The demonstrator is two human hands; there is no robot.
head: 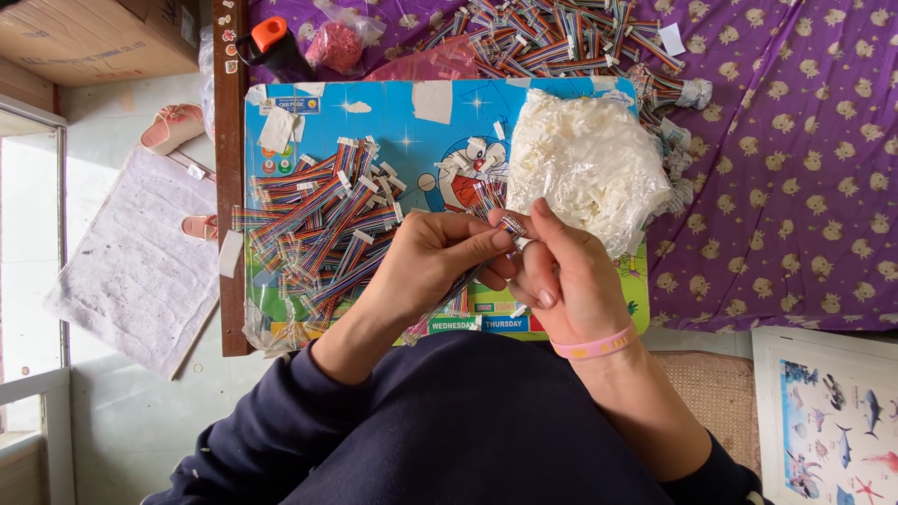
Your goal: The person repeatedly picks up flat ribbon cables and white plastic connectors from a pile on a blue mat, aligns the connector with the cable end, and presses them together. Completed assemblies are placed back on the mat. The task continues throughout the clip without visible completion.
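From up here I look straight down onto a small blue cartoon-printed tabletop (412,140) set against a bed covered by a purple patterned sheet (786,187). To the left lie a pale floor, a grey mat (140,271) and a pink slipper (173,126); a cardboard box (94,37) sits far left, and a sea-creature poster (832,421) near right.

On the left half of the tabletop is a heap of rainbow ribbon cables (318,224) with white connector ends. On the far right of it sits a clear plastic bag of white connectors (589,164), and a second pile of ribbon cables (552,37) lies on the sheet beyond, beside a black bottle with an orange cap (271,47).

I hold one ribbon cable (468,276) over the near edge of the tabletop. Its long axis runs diagonally, from near left up to far right, with the far end (512,224) pointing towards the bag.

My left hand (430,266) has its fingers closed around the cable's middle, the strip passing under them and out towards my wrist. My right hand (561,271), with a pink wristband (594,344), pinches the far end between thumb and fingertips, so the tip sits just where both hands meet.
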